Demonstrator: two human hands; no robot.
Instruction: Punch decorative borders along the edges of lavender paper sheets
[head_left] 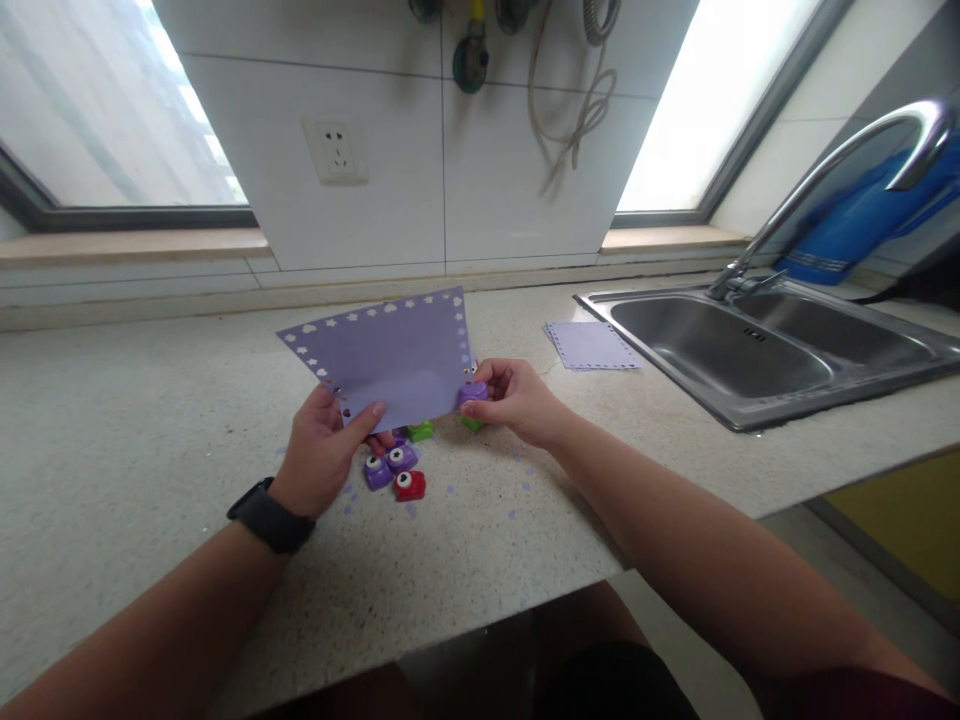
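A sheet of purple paper (397,350) is held up over the counter, with small heart, flower and star shapes cut out along its edges. My left hand (322,445) grips its lower left corner, thumb on the front. My right hand (521,400) pinches a purple craft punch (472,395) at the sheet's right edge, near the lower corner. On the counter just below lie a red craft punch (409,486), two purple punches (390,464) and a green punch (420,431), partly hidden by the paper. More green shows under the punch in my right hand.
A stack of punched purple paper (592,345) lies by the steel double sink (697,345) on the right. Small purple paper bits (525,485) are scattered on the counter (150,420). A wall socket (335,150) and a blue object (855,220) are farther back.
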